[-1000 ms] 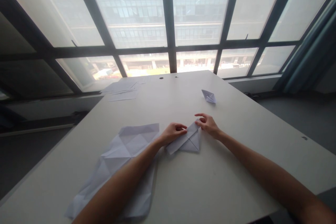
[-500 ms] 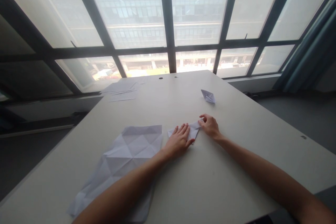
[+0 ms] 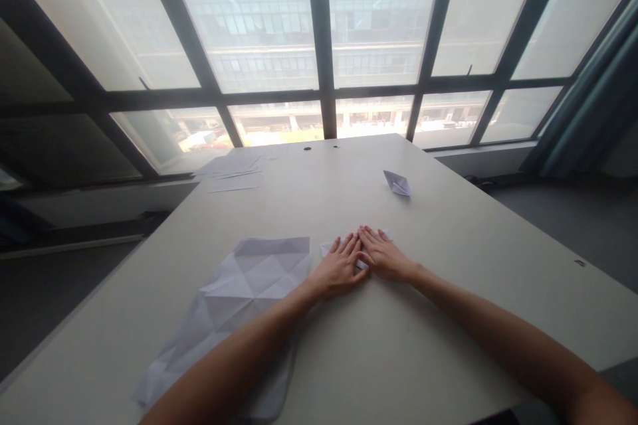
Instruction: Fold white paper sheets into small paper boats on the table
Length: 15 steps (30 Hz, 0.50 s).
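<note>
My left hand (image 3: 341,267) and my right hand (image 3: 381,255) lie flat side by side on a small folded white paper (image 3: 326,249) in the middle of the white table (image 3: 399,332). Fingers of both hands are stretched out and pressed down on it. Most of the paper is hidden under the hands; only its left corner and a far edge show.
A large creased sheet of white paper (image 3: 234,305) lies to the left of my left hand. A small folded paper boat (image 3: 397,182) sits farther back on the right. Loose sheets (image 3: 234,169) lie at the far left corner by the window.
The folded paper was flattened onto the table. My left hand went from gripping it to lying flat, and my right hand slid left from the paper's corner to press beside the left.
</note>
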Motion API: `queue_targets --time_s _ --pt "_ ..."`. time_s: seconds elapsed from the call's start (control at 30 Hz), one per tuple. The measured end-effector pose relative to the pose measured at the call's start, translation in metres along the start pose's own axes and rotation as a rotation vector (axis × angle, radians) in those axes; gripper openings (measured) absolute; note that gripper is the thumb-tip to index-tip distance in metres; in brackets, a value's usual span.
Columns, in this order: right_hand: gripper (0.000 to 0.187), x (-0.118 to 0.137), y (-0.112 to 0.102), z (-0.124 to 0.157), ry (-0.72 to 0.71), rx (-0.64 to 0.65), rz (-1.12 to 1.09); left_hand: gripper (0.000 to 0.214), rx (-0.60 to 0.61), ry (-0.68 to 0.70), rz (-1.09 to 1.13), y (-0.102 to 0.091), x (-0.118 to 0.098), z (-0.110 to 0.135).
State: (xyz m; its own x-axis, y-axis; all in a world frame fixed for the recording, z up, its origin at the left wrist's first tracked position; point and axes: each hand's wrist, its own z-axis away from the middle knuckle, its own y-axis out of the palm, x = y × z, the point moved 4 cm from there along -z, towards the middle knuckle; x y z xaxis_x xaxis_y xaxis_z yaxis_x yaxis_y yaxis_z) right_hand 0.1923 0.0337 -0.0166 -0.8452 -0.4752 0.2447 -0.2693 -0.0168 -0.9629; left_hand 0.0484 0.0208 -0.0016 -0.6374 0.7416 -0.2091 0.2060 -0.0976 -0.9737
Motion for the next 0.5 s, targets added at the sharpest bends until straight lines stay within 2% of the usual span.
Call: queue_targets --time_s 0.37,0.5 --pt "0.074 -0.019 -0.007 0.004 0.077 0.005 0.085 0.073 -0.024 -0.066 0.033 -0.008 0.005 -0.004" --pt "0.074 -0.035 -0.009 0.007 0.225 -0.012 0.108 0.071 -0.02 -0.079 0.024 -0.009 0.007 -0.004"
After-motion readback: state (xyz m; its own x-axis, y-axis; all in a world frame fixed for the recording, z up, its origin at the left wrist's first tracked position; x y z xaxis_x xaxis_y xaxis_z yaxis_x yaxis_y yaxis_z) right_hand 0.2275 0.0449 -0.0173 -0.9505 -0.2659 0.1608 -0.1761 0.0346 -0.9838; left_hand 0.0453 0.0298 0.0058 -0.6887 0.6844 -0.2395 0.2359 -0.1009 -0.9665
